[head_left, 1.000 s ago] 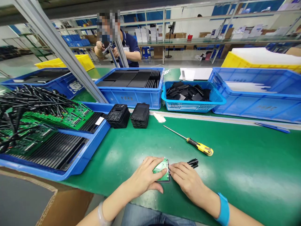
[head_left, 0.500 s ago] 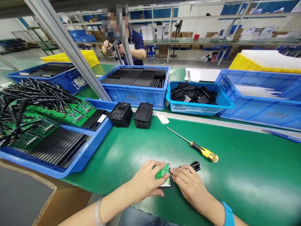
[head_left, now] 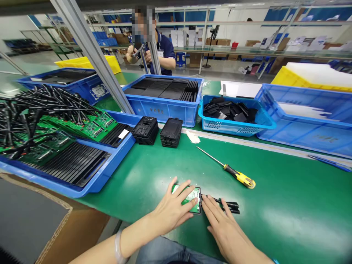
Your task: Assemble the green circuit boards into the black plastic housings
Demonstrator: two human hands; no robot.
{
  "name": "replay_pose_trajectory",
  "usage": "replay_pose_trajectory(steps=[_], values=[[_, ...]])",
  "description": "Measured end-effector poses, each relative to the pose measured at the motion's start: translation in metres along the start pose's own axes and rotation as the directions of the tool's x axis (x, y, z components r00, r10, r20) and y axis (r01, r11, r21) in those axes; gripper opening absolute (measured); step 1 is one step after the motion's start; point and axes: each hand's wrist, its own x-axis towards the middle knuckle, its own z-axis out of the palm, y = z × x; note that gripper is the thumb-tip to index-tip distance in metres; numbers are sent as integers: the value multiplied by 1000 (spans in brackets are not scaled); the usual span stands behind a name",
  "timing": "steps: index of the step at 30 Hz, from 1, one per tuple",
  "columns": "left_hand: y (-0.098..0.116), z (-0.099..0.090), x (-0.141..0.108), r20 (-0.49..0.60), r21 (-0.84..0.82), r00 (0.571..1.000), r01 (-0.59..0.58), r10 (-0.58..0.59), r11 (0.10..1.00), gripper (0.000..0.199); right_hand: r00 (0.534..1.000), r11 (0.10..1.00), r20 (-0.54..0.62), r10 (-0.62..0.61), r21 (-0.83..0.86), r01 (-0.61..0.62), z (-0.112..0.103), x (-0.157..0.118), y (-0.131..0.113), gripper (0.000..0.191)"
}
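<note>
- Green circuit board (head_left: 189, 198), apparently being seated, lies near the surface's (head_left: 288, 198) front edge beneath the open left hand (head_left: 168, 211).
- Right hand (head_left: 226, 229), fingers partly spread, touches black cables (head_left: 233, 204); alignment needs care.

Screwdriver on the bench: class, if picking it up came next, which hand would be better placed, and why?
Probably the right hand: it lies flat beside the black cables, nearer the handle of the screwdriver. The left hand is spread over the green circuit board.
</note>
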Motion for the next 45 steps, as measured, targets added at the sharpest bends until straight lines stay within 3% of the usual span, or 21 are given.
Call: replay_pose_trajectory(steps=[2, 4, 6, 8, 10, 12, 16, 19, 21, 23, 27, 30, 33, 37, 41, 45], values=[[5, 3, -2, -3, 4, 1000, 16, -16, 1000, 32, 996, 995, 91, -23, 103, 13, -15, 0, 16, 45], [11, 9, -4, -14, 30, 1000, 6, -5, 1000, 33, 991, 985, 120, 53, 154, -71, -30, 4, 43, 33], [17, 17, -6, -46, 89, 999, -6, 10, 996, 32, 972, 972, 15, 236, -15, -236, -36, 10, 73, 32], [24, 25, -9, -81, 167, 997, 19, -5, 986, 33, 924, 898, -102, 369, -219, -383, -35, 17, 98, 34], [30, 31, -12, -96, 233, 994, 66, -45, 970, 35, 908, 857, -131, 398, -299, -419, -29, 24, 114, 37], [36, 34, -13, -89, 256, 992, 108, -88, 961, 42, 926, 886, -111, 360, -270, -377, -26, 32, 117, 40], [47, 32, -12, -55, 225, 990, 142, -133, 964, 98, 927, 933, -169, 335, -80, -352, -39, 52, 93, 36], [57, 31, -7, -71, 265, 981, 194, -181, 945, 109, 841, 903, -339, 422, 243, -355, -55, 69, 57, 28], [63, 33, -3, -105, 292, 970, 239, -218, 926, 112, 794, 889, -429, 431, 353, -292, -58, 78, 36, 22], [67, 36, 0, -135, 293, 961, 271, -241, 917, 111, 821, 908, -435, 370, 354, -222, -55, 83, 24, 17], [69, 37, 2, -164, 268, 953, 292, -256, 918, 107, 913, 940, -326, 243, 310, -139, -41, 90, 20, 21], [69, 37, 1, -168, 252, 950, 298, -262, 921, 107, 905, 938, -340, 254, 316, -144, -39, 96, 19, 19], [69, 37, 2, -182, 220, 943, 315, -278, 923, 108, 892, 911, -383, 239, 407, -70, -36, 106, 9, 12], [70, 36, 4, -167, 174, 935, 340, -312, 924, 114, 935, 885, -321, 151, 466, 17, -26, 119, -4, 14], [71, 35, 4, -108, 131, 931, 361, -348, 924, 105, 931, 865, -328, 160, 502, 28, -19, 129, -11, 8], [72, 35, 2, -93, 68, 918, 392, -385, 918, 111, 942, 845, -315, 113, 530, 76, -15, 138, -18, 10]])
